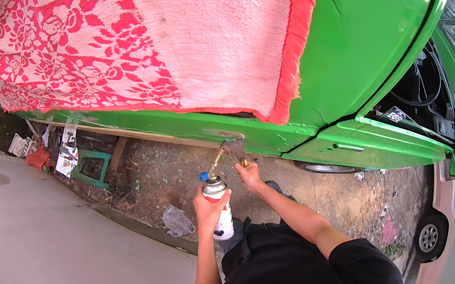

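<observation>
My left hand [208,208] is wrapped round the white and red gas can of a blowtorch [222,227], held upright. The torch has a blue knob [204,176] and a brass tube [218,157] that slants up to the lower side of a green vehicle [194,122]. Closed round a handle, my right hand [250,175] grips a scraper with a wide grey blade [238,150]. The blade's far end is at the green panel, close beside the torch nozzle; whether it touches cannot be made out. A greyish scuffed patch shows on the paint there.
A pink and red blanket [215,30] lies over the green vehicle. On the right are its door [361,147] and a pale vehicle with a wheel [430,235]. A green stool [100,163], rubbish and a plastic bag [177,219] lie left, near a large pale surface [44,233].
</observation>
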Tool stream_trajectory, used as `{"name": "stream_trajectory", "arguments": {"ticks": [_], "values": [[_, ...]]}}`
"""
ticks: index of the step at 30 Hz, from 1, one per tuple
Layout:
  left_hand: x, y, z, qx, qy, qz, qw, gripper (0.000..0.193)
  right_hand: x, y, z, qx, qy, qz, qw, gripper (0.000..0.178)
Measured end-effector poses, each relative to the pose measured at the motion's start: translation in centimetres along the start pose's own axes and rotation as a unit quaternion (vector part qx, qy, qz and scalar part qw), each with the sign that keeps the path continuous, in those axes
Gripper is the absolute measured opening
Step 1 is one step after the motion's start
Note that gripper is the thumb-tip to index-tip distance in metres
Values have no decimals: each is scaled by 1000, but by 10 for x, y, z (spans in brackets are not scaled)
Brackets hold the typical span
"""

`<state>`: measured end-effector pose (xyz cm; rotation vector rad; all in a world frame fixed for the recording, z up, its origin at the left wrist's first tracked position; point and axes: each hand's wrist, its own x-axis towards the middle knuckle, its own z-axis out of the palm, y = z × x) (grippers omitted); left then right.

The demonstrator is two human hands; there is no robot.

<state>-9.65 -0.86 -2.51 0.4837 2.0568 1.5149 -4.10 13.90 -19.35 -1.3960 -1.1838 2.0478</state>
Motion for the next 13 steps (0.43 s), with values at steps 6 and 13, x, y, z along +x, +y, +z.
{"name": "stream_trajectory", "arguments": {"ticks": [6, 13], "values": [[3, 3, -5, 12, -4, -9, 1000, 43, -1, -11, -4, 46, -55, 69, 995, 26], [3, 1, -3, -1, -1, -22, 1000, 41, 0, -15, -6, 62, -164, 67, 982, 27]]}}
